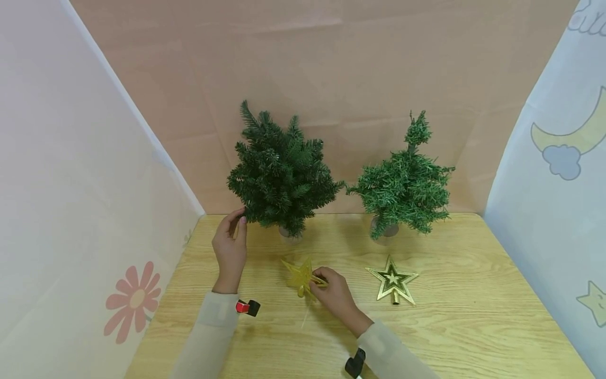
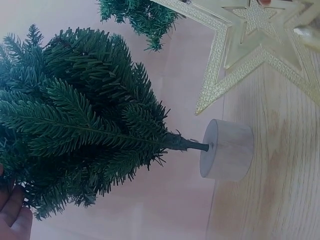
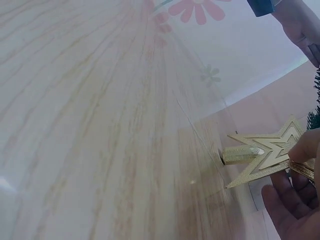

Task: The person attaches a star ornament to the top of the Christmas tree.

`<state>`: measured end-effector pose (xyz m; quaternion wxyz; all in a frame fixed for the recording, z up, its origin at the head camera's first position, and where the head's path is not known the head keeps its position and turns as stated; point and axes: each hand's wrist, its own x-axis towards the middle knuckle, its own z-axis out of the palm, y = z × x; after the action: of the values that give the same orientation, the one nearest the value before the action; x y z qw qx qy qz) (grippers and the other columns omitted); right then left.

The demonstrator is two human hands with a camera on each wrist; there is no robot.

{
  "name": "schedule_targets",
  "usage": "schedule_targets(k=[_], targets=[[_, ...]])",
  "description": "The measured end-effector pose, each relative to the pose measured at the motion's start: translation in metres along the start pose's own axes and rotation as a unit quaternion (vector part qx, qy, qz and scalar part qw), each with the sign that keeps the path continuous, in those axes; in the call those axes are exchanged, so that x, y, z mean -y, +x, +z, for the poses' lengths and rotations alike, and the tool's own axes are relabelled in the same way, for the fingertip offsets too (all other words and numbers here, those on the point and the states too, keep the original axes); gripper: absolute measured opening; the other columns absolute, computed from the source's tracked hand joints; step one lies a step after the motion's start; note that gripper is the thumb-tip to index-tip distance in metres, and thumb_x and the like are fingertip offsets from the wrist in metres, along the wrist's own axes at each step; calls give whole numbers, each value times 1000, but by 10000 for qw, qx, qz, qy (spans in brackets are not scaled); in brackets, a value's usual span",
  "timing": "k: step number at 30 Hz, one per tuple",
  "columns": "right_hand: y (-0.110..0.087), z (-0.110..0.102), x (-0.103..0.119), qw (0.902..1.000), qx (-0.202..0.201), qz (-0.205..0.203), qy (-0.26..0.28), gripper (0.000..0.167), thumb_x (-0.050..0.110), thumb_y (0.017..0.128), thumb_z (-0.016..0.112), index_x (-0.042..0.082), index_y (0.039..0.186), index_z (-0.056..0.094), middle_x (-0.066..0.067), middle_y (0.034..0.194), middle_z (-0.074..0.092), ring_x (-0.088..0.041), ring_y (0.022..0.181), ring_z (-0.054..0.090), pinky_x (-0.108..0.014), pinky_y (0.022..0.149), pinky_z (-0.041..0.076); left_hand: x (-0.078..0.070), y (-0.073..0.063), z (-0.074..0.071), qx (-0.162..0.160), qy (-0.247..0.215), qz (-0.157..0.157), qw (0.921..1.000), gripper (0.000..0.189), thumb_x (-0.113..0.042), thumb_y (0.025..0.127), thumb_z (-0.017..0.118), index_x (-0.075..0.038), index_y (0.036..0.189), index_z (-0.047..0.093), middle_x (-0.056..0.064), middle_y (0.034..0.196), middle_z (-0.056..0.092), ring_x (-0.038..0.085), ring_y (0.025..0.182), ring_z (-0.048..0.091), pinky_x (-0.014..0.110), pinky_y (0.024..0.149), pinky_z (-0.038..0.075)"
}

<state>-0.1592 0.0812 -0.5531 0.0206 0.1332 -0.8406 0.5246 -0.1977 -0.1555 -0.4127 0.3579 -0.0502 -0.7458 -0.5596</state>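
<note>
A tan backdrop [image 1: 331, 63] is hanging behind the dark green tree [image 1: 284, 173]; a left printed sheet [image 1: 71, 158] and a right printed sheet [image 1: 544, 252] are hanging on either side of that tree; a wood-grain table [image 1: 450, 337] is running under it and out in front. The dark green tree is standing upright near the table's back edge; a lighter green tree [image 1: 407, 189] is standing to its right, their nearest branch tips coming close, touching or not I cannot tell. Both pale sleeves [image 1: 208, 331] are reaching in from the front of the dark green tree; a yellow moon [image 1: 584, 137] is showing on the sheet well to its right, a pink flower [image 1: 137, 299] on the sheet to its front left.

The left hand [image 1: 229, 255] is reaching to the dark green tree's lower left edge, thumb and forefinger pinching branch tips; the right hand [image 1: 337, 295] is working in front of the same tree, thumb and fingers clamping the edge of a gold star [image 1: 299, 275]; that star is sitting in the grip just in front of the dark green tree, above the table, socket at its lower end. A second gold star [image 1: 392, 278] is lying on the table, front right of the dark green tree; a round base [image 2: 227, 150] is supporting the dark green tree, bare trunk showing above it.
</note>
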Motion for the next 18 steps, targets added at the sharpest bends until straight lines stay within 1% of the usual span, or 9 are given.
schedule_targets(k=[4, 8, 11, 12, 15, 18], targets=[[-1, 0, 2, 9993, 81, -6, 377, 18, 11, 93, 66, 6, 110, 65, -9, 114, 62, -29, 107, 62, -22, 77, 57, 2, 0, 0, 15, 40, -42, 10000, 23, 2, 97, 57, 8, 117, 64, 22, 117, 64, 33, 115, 60, 35, 101, 47], [-1, 1, 2, 9992, 27, 34, 410, 17, 7, 92, 65, 8, 109, 65, -7, 112, 62, -27, 104, 62, -22, 76, 57, 20, 1, 1, -25, 18, -52, 10000, 23, 0, 97, 58, 5, 118, 65, 20, 117, 64, 32, 115, 60, 39, 100, 48], [0, 1, 2, 9990, -6, 122, 425, 17, 7, 91, 66, 12, 107, 63, -3, 108, 62, -23, 100, 61, -22, 75, 57, 35, 1, 2, -53, -8, -90, 9999, 22, -5, 97, 60, -1, 118, 67, 15, 117, 65, 28, 115, 61, 35, 100, 48], [0, 1, 2, 9990, -8, 137, 436, 17, 7, 91, 66, 13, 107, 63, -2, 107, 62, -22, 99, 61, -22, 75, 57, 38, 1, 2, -49, -18, -105, 9999, 22, -7, 97, 60, -3, 118, 68, 14, 117, 65, 27, 115, 61, 32, 100, 48], [0, 1, 1, 9985, -4, 180, 513, 17, 9, 91, 67, 16, 105, 62, 0, 105, 61, -19, 98, 61, -22, 75, 57, 42, 1, 2, -29, -87, -120, 9999, 23, -12, 98, 60, -7, 118, 68, 9, 117, 66, 22, 114, 61, 28, 100, 47], [-1, 2, 0, 9979, 20, 136, 628, 16, 11, 92, 68, 17, 105, 61, 0, 105, 61, -19, 99, 62, -23, 75, 57, 43, 1, 1, -5, -151, -114, 9998, 23, -15, 98, 60, -8, 118, 69, 8, 118, 66, 20, 114, 61, 28, 101, 46]])
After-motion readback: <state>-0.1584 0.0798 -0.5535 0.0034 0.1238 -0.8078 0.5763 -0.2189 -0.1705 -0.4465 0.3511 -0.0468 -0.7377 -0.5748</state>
